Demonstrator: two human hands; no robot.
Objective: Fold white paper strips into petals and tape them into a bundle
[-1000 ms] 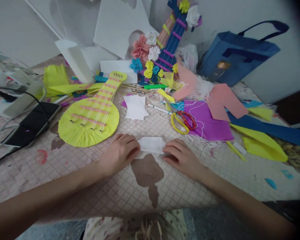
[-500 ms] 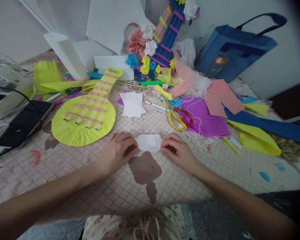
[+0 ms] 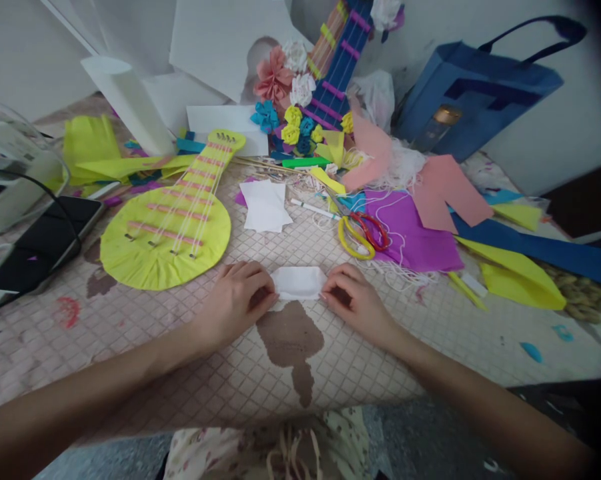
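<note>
A small piece of white paper (image 3: 299, 283) lies low over the table in front of me, held at both ends. My left hand (image 3: 237, 297) pinches its left end between thumb and fingers. On the other side my right hand (image 3: 356, 299) pinches the right end. The lower edge of the paper looks folded or curled. Just beyond it sits a small stack of white paper pieces (image 3: 266, 207). To the left of that stack lies a yellow paper-covered lute (image 3: 167, 233) with white strings and pink strips. Scissors (image 3: 356, 237) with yellow and red handles lie to the right.
Purple paper (image 3: 417, 230), pink paper pieces (image 3: 445, 190) and white string spread across the right. Paper flowers (image 3: 293, 100) and a blue stringed instrument (image 3: 337, 80) stand at the back. A blue bag (image 3: 480, 97) is back right; a phone (image 3: 45, 243) lies left, with a dark table patch (image 3: 293, 340) nearer.
The white paper's near edge looks slightly more curled. Both hands keep their grip in nearly the same place, and the camera view has shifted a little.
</note>
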